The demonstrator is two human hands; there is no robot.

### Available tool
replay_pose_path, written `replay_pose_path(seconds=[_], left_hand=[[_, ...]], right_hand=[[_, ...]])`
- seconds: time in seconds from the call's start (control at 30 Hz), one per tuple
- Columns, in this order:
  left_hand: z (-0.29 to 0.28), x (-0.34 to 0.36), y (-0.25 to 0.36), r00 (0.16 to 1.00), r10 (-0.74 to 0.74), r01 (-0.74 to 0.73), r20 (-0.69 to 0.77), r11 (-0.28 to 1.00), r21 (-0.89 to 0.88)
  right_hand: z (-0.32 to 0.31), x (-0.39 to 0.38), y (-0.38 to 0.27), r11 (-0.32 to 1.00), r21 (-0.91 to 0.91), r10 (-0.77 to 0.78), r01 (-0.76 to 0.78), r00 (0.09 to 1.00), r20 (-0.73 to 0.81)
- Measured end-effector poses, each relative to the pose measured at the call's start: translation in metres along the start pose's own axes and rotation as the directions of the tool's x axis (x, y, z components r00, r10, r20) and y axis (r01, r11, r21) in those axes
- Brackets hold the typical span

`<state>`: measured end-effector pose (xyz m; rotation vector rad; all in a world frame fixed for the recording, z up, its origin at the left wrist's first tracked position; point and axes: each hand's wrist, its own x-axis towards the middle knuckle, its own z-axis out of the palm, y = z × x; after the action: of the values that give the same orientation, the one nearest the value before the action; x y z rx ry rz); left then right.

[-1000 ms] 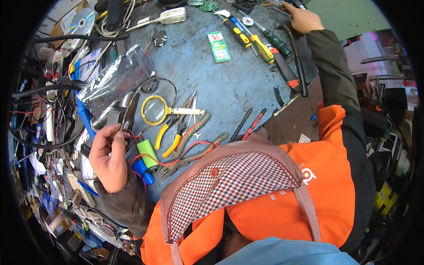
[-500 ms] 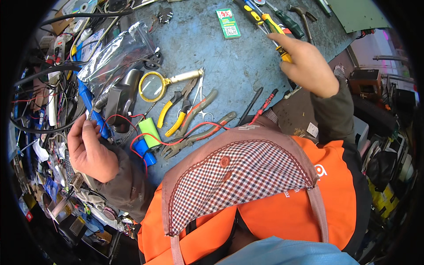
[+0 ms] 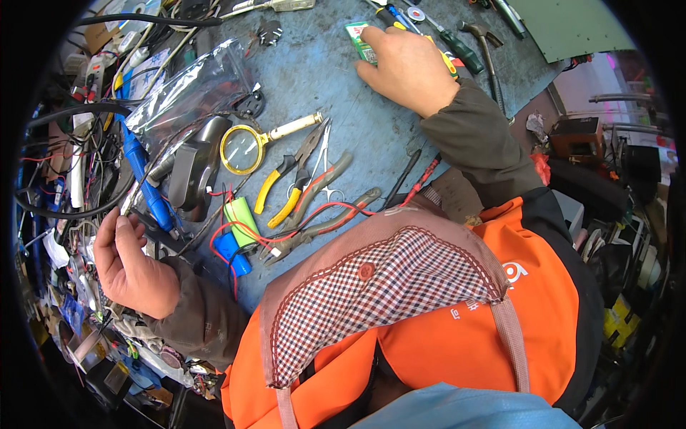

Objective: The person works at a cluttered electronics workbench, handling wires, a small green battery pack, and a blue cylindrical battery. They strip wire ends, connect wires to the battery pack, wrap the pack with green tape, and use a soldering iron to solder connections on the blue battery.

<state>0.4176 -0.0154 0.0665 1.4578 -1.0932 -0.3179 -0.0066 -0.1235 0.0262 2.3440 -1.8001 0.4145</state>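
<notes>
My right hand [image 3: 411, 70] reaches over the far part of the bench, index finger and thumb apart. It partly covers a small green and white printed card [image 3: 355, 32]; whether it presses on the card cannot be made out. Beside that hand lie yellow-handled screwdrivers [image 3: 451, 66], partly hidden by it. At the left edge of the bench, my left hand [image 3: 136, 268] is held with its fingers pinched together. Something thin seems to be at the fingertips, too small to name. Nearest to it are a blue pen-shaped tool [image 3: 151, 189] and a black device [image 3: 196, 171].
On the bench lie a magnifying glass [image 3: 243, 149], yellow-handled pliers [image 3: 289, 204], red-grey pliers [image 3: 330, 179], a green battery cell [image 3: 241, 218], a blue cell [image 3: 232, 254], red and black probes [image 3: 421, 182], and a hammer [image 3: 489, 53]. Tangled cables [image 3: 78, 207] crowd the left.
My right hand has moved left from the yellow screwdriver to the green and white card. My left hand has shifted slightly, still pinched. The view has tilted a little.
</notes>
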Motion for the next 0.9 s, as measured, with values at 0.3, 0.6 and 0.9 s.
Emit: replay_pose_path(seconds=[0.3,0.6,0.9], left_hand=[[0.003,0.000,-0.001,0.999,-0.024,0.025,0.037,1.000,-0.018],[0.007,-0.001,0.002,0.997,-0.052,0.050,0.049,0.998,0.046],[0.005,0.000,0.002,0.994,-0.059,0.057,0.087,0.998,0.026]], right_hand=[[-0.037,0.034,0.148,0.914,-0.036,0.393,-0.405,0.903,-0.175],[-0.054,0.031,0.038,0.892,0.439,0.047,-0.108,0.988,0.149],[0.001,0.037,-0.008,0.950,0.249,-0.268,0.187,0.899,0.346]])
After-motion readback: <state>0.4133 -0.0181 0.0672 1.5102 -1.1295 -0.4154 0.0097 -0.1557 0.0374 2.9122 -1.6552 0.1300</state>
